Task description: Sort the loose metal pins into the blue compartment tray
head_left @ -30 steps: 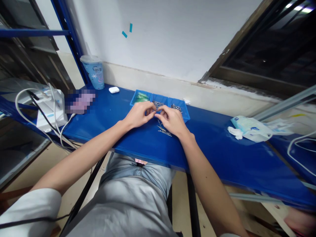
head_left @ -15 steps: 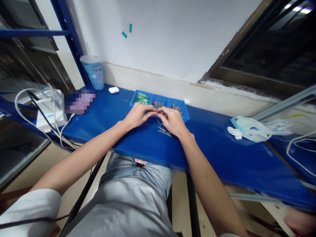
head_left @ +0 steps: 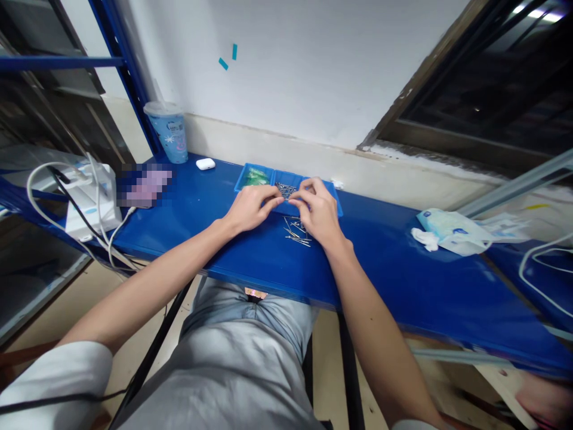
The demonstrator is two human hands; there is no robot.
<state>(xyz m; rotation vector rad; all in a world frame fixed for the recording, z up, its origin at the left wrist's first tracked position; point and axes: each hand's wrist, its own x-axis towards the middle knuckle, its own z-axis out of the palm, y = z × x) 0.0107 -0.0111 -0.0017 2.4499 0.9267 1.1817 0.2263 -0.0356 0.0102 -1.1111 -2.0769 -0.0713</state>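
My left hand (head_left: 251, 208) is closed in a pinch in front of the blue three-part tray (head_left: 239, 183), thumb and forefinger together. What lies between those fingertips is too small to make out. A short gap to the right, my right hand (head_left: 321, 214) also has thumb and forefinger brought together, its other fingers curled over the tray's right compartment. Green pieces (head_left: 256, 176) fill the left compartment. Small metal pins (head_left: 286, 189) lie in the middle one. Several thin loose metal pins (head_left: 299, 241) are on the blue table (head_left: 380, 257) below my right hand, which partly covers them.
To the left stand a patterned drink cup (head_left: 172, 134) and a white earbud case (head_left: 205, 164). A blurred-out pinkish thing (head_left: 150, 185) lies beside a white power strip (head_left: 92, 203) with cables. A tissue pack (head_left: 454, 232) rests at the right, near the wall.
My hands were together at the fingertips and have come slightly apart. My right hand has risen over the tray's right compartment, uncovering more of the middle one and the loose pins.
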